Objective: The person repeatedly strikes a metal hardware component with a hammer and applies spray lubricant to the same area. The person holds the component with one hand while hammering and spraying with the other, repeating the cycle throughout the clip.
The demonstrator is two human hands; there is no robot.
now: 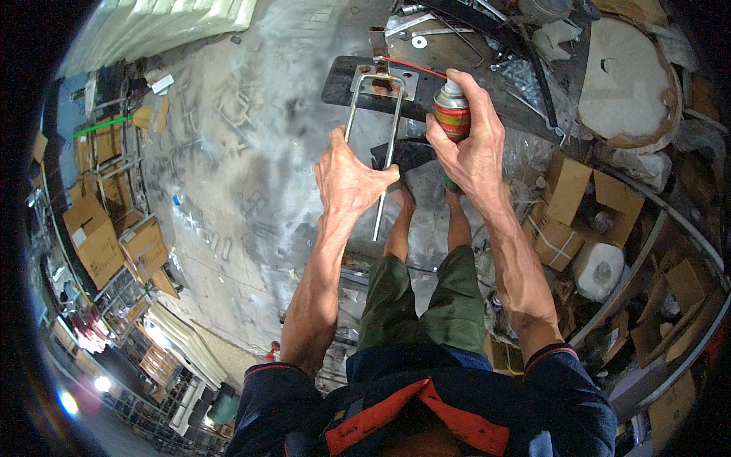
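Observation:
My left hand (349,179) grips a long U-shaped metal bolt (375,122) by its two rods, with the closed end up at a small steel plate (384,81). That plate lies on a dark flat bar (346,84) on the floor. My right hand (472,148) holds a red and green spray can (452,114) upright, the forefinger on its top. A thin red straw (407,66) runs from the can's nozzle toward the plate. Both hands are close together above my sandalled feet (407,164).
Grey stained concrete floor (251,175) spreads left. Cardboard boxes (579,198) and a white roll (598,270) crowd the right side. More boxes on wire racks (99,228) stand at left. Metal parts and a washer (419,42) lie at the top, by a round board (632,84).

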